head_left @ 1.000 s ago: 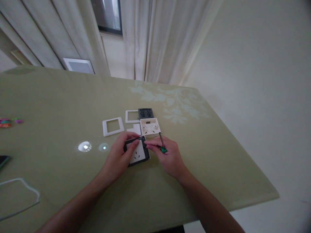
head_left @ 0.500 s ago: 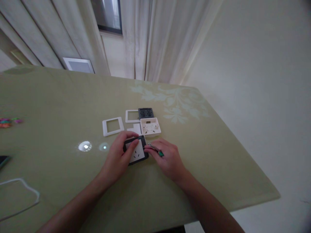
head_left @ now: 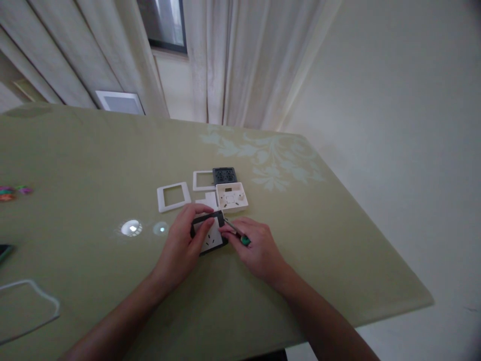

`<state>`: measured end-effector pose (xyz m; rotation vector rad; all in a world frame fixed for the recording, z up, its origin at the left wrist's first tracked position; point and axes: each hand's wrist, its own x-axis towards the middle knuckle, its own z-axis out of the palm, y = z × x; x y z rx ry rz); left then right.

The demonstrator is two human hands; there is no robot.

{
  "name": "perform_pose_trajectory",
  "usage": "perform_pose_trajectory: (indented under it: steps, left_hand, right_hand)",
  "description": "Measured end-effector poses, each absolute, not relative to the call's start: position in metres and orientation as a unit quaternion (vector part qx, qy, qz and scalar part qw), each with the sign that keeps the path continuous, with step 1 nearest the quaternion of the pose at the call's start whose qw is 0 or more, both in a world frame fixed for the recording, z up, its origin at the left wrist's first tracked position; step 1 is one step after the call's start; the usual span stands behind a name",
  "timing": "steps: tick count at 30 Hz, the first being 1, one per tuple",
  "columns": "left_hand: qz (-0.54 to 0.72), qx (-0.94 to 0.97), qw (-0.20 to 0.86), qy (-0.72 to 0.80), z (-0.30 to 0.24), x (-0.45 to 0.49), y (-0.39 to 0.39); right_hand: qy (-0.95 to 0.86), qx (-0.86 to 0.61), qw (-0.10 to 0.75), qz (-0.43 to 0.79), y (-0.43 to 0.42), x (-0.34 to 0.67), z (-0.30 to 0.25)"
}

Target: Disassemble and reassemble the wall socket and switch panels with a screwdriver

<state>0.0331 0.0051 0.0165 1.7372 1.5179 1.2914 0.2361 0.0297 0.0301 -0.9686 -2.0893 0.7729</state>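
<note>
My left hand [head_left: 185, 234] grips a wall socket [head_left: 211, 241] with a white face and a black surround, its thumb lying across the front. In my right hand [head_left: 257, 245] is a screwdriver [head_left: 236, 229] with a green handle. The metal shaft points up and left, its tip at the upper right edge of the socket; whether it touches there I cannot tell. My right fingertips rest by the socket's right side. Just beyond the hands lies a white mounting box [head_left: 232, 199], open side up, beside a white plate piece [head_left: 210, 200] partly hidden by the socket and fingers.
Two white frames lie farther off, a left frame [head_left: 161, 199] and a back frame [head_left: 196, 181]; a dark socket back [head_left: 224, 175] overlaps the latter. At the table's left are colourful small items [head_left: 8, 194], a dark-edged device [head_left: 4, 250] and a white cable [head_left: 56, 303].
The screwdriver's tip has shifted left onto the socket's upper right corner area, and my right hand has moved slightly left with it. My left hand keeps its hold on the socket.
</note>
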Motion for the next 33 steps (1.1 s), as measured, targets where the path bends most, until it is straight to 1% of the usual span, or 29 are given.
perform_pose_trajectory:
  steps: [5,16,18,21,24,29,33]
  left_hand:
    - [0.471,0.652,0.226,0.55,0.015,0.034,0.004]
    - [0.481,0.642,0.235,0.549,0.014,0.034,0.005]
    - [0.478,0.642,0.24,0.55,0.014,0.035,0.005]
    - [0.478,0.645,0.241,0.546,0.014,0.035,0.004]
    - [0.479,0.646,0.24,0.544,0.014,0.035,0.004]
    - [0.473,0.643,0.246,0.55,0.012,0.032,0.006]
    - [0.462,0.618,0.281,0.571,0.01,0.031,0.007]
  right_hand:
    - [-0.8,-0.403,0.34,0.287,0.031,0.234,0.03]
    - [-0.794,-0.423,0.361,0.243,0.028,0.23,0.022]
    - [-0.773,-0.443,0.365,0.27,0.029,0.23,0.023]
    - [-0.711,-0.482,0.359,0.365,0.033,0.23,0.025]
    - [-0.66,-0.49,0.357,0.443,0.037,0.23,0.023]
    - [-0.649,-0.497,0.358,0.451,0.038,0.227,0.02]
    - [-0.645,-0.49,0.35,0.47,0.04,0.226,0.02]
